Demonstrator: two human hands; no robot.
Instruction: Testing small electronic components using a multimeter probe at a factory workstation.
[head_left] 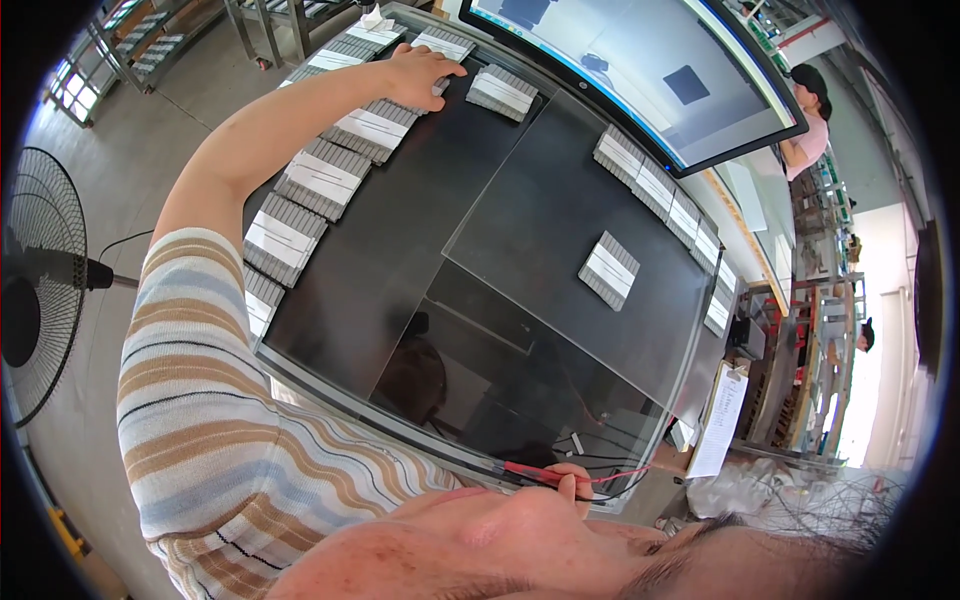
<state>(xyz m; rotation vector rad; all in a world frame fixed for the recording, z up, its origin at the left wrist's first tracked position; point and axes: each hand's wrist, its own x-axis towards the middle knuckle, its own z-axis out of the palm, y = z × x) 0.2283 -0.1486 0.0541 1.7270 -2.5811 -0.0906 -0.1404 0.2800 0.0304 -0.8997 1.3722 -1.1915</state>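
Grey ribbed blocks, each with a white band across its middle, line the left side of a dark glass-topped table (380, 270). My left arm reaches over this row, and my left hand (420, 76) rests at its far end with fingers spread, touching the blocks there. Just right of those fingers lies a separate block (502, 93). At the near edge, my right hand (570, 482) is closed round a slim red probe (530, 470) with red and black leads. Part of that hand is hidden. One lone block (609, 271) sits on the right half of the table.
A second row of blocks (655, 188) runs along the right edge, under a large monitor (640, 70). A clipboard (718, 420) hangs beyond the near right corner. To the left stands a black fan (40, 290). Another person (808, 120) is at the far right.
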